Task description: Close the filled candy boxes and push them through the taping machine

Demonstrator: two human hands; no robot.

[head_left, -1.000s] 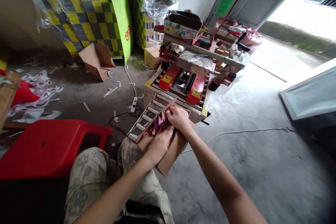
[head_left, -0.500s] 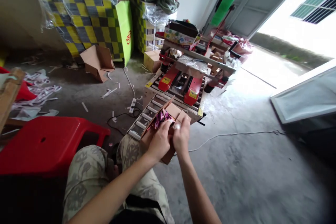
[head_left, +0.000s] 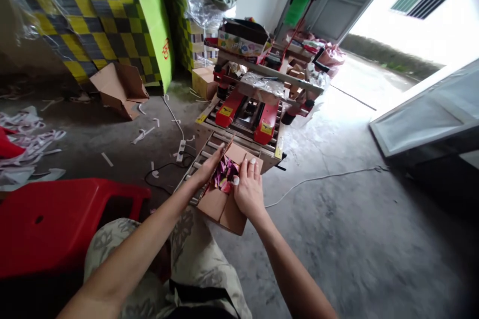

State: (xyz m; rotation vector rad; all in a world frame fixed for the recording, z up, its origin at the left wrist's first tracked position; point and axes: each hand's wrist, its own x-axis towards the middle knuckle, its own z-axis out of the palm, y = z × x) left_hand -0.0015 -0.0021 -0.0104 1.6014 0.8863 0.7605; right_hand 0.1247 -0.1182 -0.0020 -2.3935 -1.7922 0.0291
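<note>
A brown cardboard box stands in front of me at the near end of a roller track, its top partly uncovered. Through the gap show shiny purple and pink packets. My left hand lies along the outside of the raised left flap, fingers stretched out. Across the right flap rests my right hand, palm down and fingers extended, with white coverings on the thumb and a fingertip. The box's far lower side is hidden.
Beyond the box stands a red taping machine on rollers. A red plastic stool is at left. Wrapped yellow-and-black stacks stand behind. A power strip, cables and paper scraps lie on the floor.
My left hand has moved from the box top to the outside of the left flap. The right hand has flattened onto the right flap. The view has shifted right.
</note>
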